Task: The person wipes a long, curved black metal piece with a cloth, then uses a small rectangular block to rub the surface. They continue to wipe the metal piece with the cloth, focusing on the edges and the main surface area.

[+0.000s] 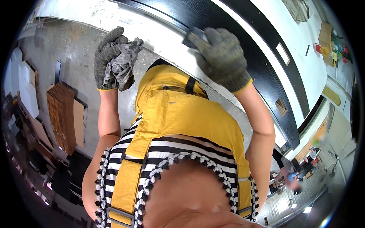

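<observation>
My left hand (108, 60), in a dark grey knit glove, is closed around a crumpled grey rag (122, 65) at the near side of the white work surface (81, 11). Above a long black panel (159, 13), my right hand (224, 57), gloved alike, grips a small dark block (191, 37) between thumb and fingers; its exact kind is not clear. Whether the block touches the panel cannot be made out. Beyond it and parallel runs a second black strip (266, 34) with small holes and a rectangular cutout.
Stacked brown boards (61, 114) stand on the floor at left, with white panels (28, 89) behind. A wooden block (296, 9) lies at the far right, near a cardboard box (325, 36) and colourful small items. Another person (292, 184) is at lower right.
</observation>
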Available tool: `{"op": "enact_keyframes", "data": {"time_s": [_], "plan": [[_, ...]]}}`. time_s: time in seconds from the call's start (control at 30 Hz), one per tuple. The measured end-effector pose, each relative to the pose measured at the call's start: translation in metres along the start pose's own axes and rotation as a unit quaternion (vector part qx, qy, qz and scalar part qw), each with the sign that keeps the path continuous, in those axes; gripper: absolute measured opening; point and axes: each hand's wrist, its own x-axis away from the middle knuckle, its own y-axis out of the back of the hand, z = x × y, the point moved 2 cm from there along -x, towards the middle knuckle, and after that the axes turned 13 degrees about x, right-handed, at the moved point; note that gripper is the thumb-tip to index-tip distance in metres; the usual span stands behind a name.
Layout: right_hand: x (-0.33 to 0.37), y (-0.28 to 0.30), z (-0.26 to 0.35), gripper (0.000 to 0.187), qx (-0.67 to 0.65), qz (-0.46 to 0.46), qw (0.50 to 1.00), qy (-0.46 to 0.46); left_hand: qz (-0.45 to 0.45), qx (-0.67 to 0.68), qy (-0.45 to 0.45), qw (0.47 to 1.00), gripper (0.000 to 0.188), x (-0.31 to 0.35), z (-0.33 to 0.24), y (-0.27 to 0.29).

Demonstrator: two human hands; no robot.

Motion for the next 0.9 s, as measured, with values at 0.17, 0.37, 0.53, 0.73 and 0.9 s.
{"op": "enact_keyframes", "data": {"time_s": [0.17,0.37,0.53,0.73,0.9], "plan": [[0.009,0.016,-0.002,0.041,-0.018,0.037,0.999,-0.014,-0.016,0.058,0.041,0.997,0.049,-0.004,-0.001,0.01],[0.148,0.055,-0.029,0.057,0.009,0.136,0.982,-0.13,-0.021,0.077,0.045,0.996,0.05,-0.001,-0.001,0.002],[0.15,0.052,-0.026,0.057,0.014,0.142,0.979,-0.142,0.004,-0.022,0.007,1.0,0.048,-0.011,0.009,0.017],[0.054,0.031,-0.01,0.056,-0.012,0.053,0.997,-0.054,0.022,0.023,0.026,0.999,0.049,-0.015,0.006,0.014],[0.043,0.031,-0.011,0.05,-0.005,0.106,0.993,-0.047,0.033,-0.013,-0.034,0.999,0.044,-0.017,0.004,0.037]]}}
